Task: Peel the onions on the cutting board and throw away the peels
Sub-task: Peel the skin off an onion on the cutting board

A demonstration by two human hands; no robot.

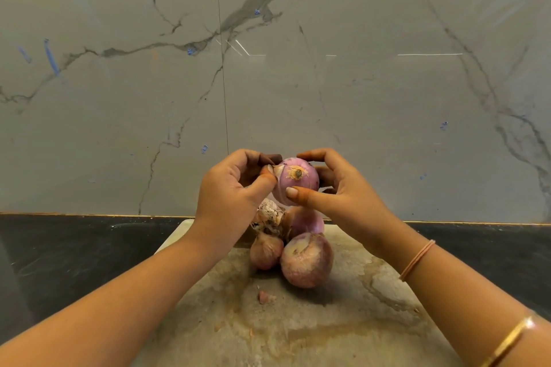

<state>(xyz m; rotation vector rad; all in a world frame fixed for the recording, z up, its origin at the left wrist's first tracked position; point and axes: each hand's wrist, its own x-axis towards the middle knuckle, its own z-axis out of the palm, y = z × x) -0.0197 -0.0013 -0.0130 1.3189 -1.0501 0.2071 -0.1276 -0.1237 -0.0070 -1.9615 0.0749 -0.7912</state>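
One held onion (296, 180) sits in the air above the board (298, 331), root end (298, 172) toward the camera, mostly bare and pink-purple. Three more lie clustered on the board below it: small onion (266, 251), big onion (307, 261) touching it on the right, rear onion (305, 222) just behind. A crumpled peel heap (269, 216) rests on top of the cluster at left, and one scrap (265, 297) lies apart, nearer the camera. Judged handling: the bulb is light and firm, takes a squeeze without harm, and its stripped surface is smooth and likely slick. The dry skin is paper-thin and brittle, so it tears into bits if pulled fast. Best purchase on the skin is a loose edge near the root, drawn along the bulb's curve; best purchase on the bulb is thumb against opposing fingers across its widest part. Right hand (343, 197): fingers curled over the top and far side, thumb (301, 195) pressed on the near face, so it grips the bulb. Left hand (229, 197): fingers curled in close, its thumb tip against a pale flap (277, 170) at the bulb's left shoulder, apparently pinching it against the forefinger. No bin is in view. Dark counter (74, 253) flanks the board.
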